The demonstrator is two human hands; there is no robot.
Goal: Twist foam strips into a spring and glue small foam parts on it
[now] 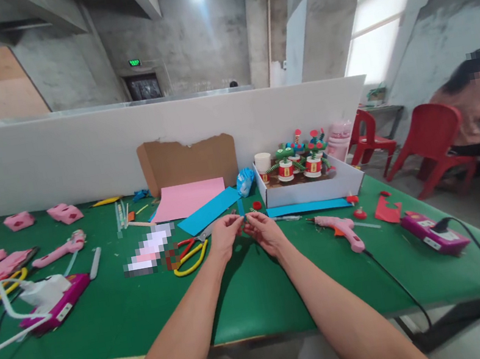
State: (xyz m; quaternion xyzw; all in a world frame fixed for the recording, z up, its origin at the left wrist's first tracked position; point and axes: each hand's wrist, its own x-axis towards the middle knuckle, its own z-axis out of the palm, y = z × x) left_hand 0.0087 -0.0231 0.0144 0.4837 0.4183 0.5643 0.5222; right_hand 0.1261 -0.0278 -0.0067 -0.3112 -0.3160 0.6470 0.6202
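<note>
Above the middle of the green table, my left hand (226, 235) and my right hand (266, 232) meet fingertip to fingertip. Between them a narrow blue paper strip (240, 206) stands upright, its lower end pinched by the fingers of both hands. Just left of my left hand lie scissors (191, 258) with red and yellow handles. Beyond the fingers are a long blue paper sheet (211, 210), a small red round piece (257, 205) and a crumpled blue bundle (245, 181). My fingertips partly hide the strip's lower end.
A white box (311, 192) holds several paper-cup figures with green heads. To the right lie a pink glue gun (344, 231) and a purple power strip (435, 233); another power strip (60, 305) is at left. A person sits near a red chair (428, 140).
</note>
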